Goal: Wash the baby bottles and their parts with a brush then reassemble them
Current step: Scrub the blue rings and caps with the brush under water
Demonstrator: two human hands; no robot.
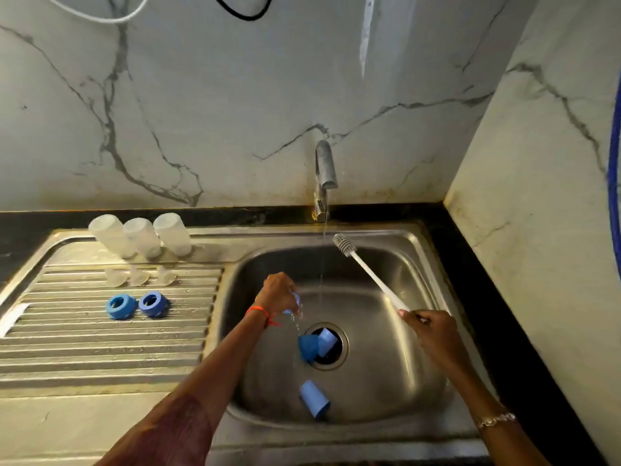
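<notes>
The left hand (277, 292) hangs over the basin of the steel sink (413, 280), its fingers curled down round a small blue bottle part (295, 299) that they mostly hide, so which part it is cannot be told; water drips from it toward the drain (332, 363). The right hand (433, 334) has its fingers wrapped round the lower end of the bottle brush (373, 279), whose white handle slants up and left. The brush's grey bristle head is just beside the thin water stream (322, 264) falling from the tap (325, 169), not touching it. On the drain a dark blue piece (307, 348) and a light blue cap (325, 341) lie touching. Another light blue cap (314, 402) lies on its side near the basin's front wall. On the drainboard (100, 348) to the left, 3 clear bottles (141, 237) stand mouth down in a close row at the back edge. In front of them sit 3 clear nipples (138, 276), and nearer still 2 blue collar rings (154, 304) rest just beside each other. A white card (11, 317) lies at the drainboard's left edge. A red thread (258, 309) circles the left wrist and a bracelet (496, 420) the right.
</notes>
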